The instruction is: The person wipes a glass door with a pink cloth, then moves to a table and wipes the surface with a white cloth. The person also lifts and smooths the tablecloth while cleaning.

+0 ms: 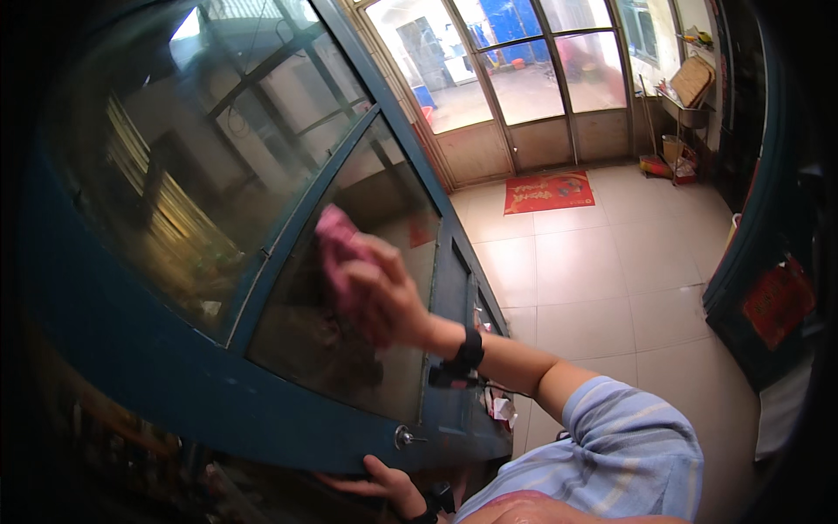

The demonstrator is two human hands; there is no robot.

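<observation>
My right hand (386, 288) holds a pink cloth (344, 242), somewhat blurred, against or just in front of the lower glass pane (288, 327) of a blue door (262, 386). A black band (470, 350) circles the right wrist, with a small dark device beside it. Down at the door's near edge, below the round metal door lock (406, 437), is my left hand (393, 488). Its thumb lies over the edge and its fingers stretch along it, seemingly gripping the door. The upper glass pane (196, 164) reflects a window frame and yellowish strips.
A red mat (548, 192) lies on the tiled floor (576, 262) before a glazed partition (524, 85). At the far right stand a sink (687, 111), a broom-like handle (648, 124) and a bucket (672, 145). Another dark door leaf (733, 295) bears a red paper (779, 302).
</observation>
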